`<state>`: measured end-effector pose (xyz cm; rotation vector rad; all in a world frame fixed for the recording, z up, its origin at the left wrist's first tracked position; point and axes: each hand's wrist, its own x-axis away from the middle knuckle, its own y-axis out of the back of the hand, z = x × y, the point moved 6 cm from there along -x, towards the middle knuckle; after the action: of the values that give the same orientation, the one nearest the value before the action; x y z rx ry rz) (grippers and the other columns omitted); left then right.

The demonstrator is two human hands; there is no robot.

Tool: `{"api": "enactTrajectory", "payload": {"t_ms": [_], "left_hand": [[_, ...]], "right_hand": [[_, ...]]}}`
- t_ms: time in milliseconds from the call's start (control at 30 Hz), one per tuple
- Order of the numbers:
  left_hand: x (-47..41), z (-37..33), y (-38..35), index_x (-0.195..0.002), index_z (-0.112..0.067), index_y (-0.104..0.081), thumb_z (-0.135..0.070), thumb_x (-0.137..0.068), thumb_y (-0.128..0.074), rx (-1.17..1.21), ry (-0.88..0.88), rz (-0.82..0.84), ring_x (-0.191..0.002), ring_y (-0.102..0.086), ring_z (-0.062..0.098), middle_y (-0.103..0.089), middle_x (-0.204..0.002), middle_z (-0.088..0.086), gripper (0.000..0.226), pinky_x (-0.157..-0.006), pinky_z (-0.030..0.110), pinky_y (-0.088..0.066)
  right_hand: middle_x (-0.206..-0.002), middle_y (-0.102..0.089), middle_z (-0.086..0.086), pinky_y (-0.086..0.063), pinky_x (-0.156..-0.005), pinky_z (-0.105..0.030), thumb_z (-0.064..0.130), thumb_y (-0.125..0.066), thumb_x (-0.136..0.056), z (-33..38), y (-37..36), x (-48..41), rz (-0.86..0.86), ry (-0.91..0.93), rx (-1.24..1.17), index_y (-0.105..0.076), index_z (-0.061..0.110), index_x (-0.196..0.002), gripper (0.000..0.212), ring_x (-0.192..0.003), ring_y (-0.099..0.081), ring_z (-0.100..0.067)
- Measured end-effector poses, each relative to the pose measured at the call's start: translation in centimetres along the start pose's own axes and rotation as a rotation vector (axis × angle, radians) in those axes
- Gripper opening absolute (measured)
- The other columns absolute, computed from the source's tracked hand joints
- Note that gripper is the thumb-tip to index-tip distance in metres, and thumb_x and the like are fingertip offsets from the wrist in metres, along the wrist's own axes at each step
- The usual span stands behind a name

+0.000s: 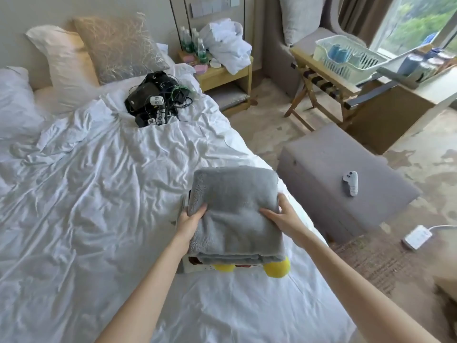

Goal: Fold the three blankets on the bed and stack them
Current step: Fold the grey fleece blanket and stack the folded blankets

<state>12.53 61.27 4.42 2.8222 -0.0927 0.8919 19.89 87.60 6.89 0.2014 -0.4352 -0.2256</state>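
Note:
A folded grey fleece blanket (235,206) lies on top of a stack near the right edge of the white bed (86,219). Under it a patterned blanket with yellow shapes (275,267) peeks out at the near side; other layers below are mostly hidden. My left hand (190,222) grips the grey blanket's left edge, fingers curled over it. My right hand (282,216) rests on its top right part, thumb around the right edge.
A pile of black gear with cables (154,99) lies near the pillows (116,45). A grey ottoman (333,174) with a white controller (351,183) stands right of the bed. Behind are a nightstand (222,73), a luggage rack with a basket (346,56), and a power strip (416,237) on the floor.

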Motion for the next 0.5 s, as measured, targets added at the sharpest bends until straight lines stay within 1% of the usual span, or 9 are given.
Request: {"api": "enactTrajectory", "payload": {"t_ms": [33, 67, 167, 233, 267, 300, 367, 433, 500], "left_hand": [[-0.1, -0.3, 0.2, -0.127, -0.02, -0.055, -0.052, -0.08, -0.073, 0.004, -0.034, -0.009, -0.11, -0.063, 0.022, -0.066, -0.12, 0.001, 0.059, -0.1, 0.042, -0.049], [-0.1, -0.9, 0.2, -0.129, -0.022, -0.055, -0.056, -0.078, -0.072, -0.001, -0.075, -0.012, -0.114, -0.062, 0.022, -0.066, -0.122, 0.001, 0.064, -0.104, 0.045, -0.047], [0.0, -2.3, 0.2, -0.131, -0.021, -0.05, -0.064, -0.077, -0.065, -0.098, -0.118, -0.009, -0.121, -0.057, 0.025, -0.063, -0.127, 0.003, 0.071, -0.107, 0.048, -0.043], [-0.1, -3.0, 0.0, -0.144, -0.017, -0.034, -0.061, -0.082, -0.062, -0.251, -0.103, -0.019, -0.133, -0.046, 0.027, -0.048, -0.143, 0.007, 0.081, -0.112, 0.047, -0.036], [-0.1, -3.8, 0.1, -0.148, -0.017, -0.026, -0.057, -0.086, -0.061, -0.343, -0.154, -0.065, -0.137, -0.039, 0.025, -0.04, -0.148, 0.008, 0.082, -0.114, 0.045, -0.033], [-0.1, -5.2, 0.2, -0.151, -0.018, -0.023, -0.054, -0.09, -0.058, -0.456, -0.269, -0.143, -0.14, -0.034, 0.024, -0.034, -0.152, 0.007, 0.079, -0.116, 0.042, -0.029], [0.4, -8.5, -0.9, -0.152, -0.021, -0.025, -0.053, -0.097, -0.046, -0.745, -0.601, -0.277, -0.144, -0.026, 0.02, -0.028, -0.157, 0.005, 0.068, -0.116, 0.037, -0.022], [0.5, -9.7, -3.3, -0.154, -0.024, -0.022, -0.05, -0.1, -0.034, -0.995, -0.843, -0.268, -0.149, -0.016, 0.017, -0.019, -0.163, 0.003, 0.062, -0.118, 0.035, -0.014], [-0.8, -8.5, -5.3, -0.156, -0.024, -0.018, -0.045, -0.102, -0.031, -1.158, -0.92, -0.186, -0.152, -0.009, 0.018, -0.01, -0.165, 0.003, 0.06, -0.123, 0.04, -0.011]], "right_hand": [[-0.114, -0.061, 0.004, -0.049, -0.096, -0.04, 0.022, -0.072, -0.085, 0.3, 0.1, -0.5, -0.002, 0.052, 0.025, -0.049, 0.019, -0.124, 0.046, -0.108, -0.059, -0.014], [-0.117, -0.06, 0.003, -0.046, -0.099, -0.045, 0.019, -0.072, -0.085, 0.6, 0.3, -0.9, -0.009, 0.088, 0.028, -0.049, 0.019, -0.124, 0.045, -0.112, -0.058, -0.018], [-0.118, -0.057, 0.0, -0.046, -0.097, -0.047, 0.014, -0.075, -0.079, 1.5, 0.9, -1.7, -0.058, 0.076, 0.045, -0.043, 0.02, -0.13, 0.06, -0.113, -0.057, -0.023], [-0.124, -0.05, -0.003, -0.044, -0.099, -0.046, 0.01, -0.072, -0.074, 2.0, 1.2, -1.6, -0.164, 0.066, 0.139, -0.039, 0.017, -0.134, 0.069, -0.117, -0.052, -0.024], [-0.129, -0.046, -0.004, -0.041, -0.103, -0.045, 0.01, -0.067, -0.073, 2.8, 1.3, -1.4, -0.251, 0.113, 0.208, -0.039, 0.015, -0.135, 0.068, -0.122, -0.046, -0.024], [-0.134, -0.043, -0.005, -0.037, -0.107, -0.043, 0.012, -0.064, -0.074, 3.8, 1.3, -1.3, -0.345, 0.195, 0.3, -0.039, 0.013, -0.137, 0.067, -0.126, -0.04, -0.024], [-0.147, -0.037, -0.008, -0.029, -0.113, -0.04, 0.02, -0.06, -0.081, 6.0, -0.1, -1.3, -0.479, 0.376, 0.514, -0.038, 0.012, -0.141, 0.064, -0.135, -0.033, -0.026], [-0.156, -0.028, -0.009, -0.022, -0.117, -0.041, 0.027, -0.052, -0.09, 6.9, -2.3, -2.0, -0.45, 0.472, 0.699, -0.035, 0.013, -0.146, 0.06, -0.144, -0.025, -0.026], [-0.16, -0.021, -0.007, -0.014, -0.12, -0.041, 0.03, -0.042, -0.096, 5.7, -4.3, -3.4, -0.345, 0.474, 0.845, -0.03, 0.016, -0.15, 0.057, -0.149, -0.016, -0.023]]}}
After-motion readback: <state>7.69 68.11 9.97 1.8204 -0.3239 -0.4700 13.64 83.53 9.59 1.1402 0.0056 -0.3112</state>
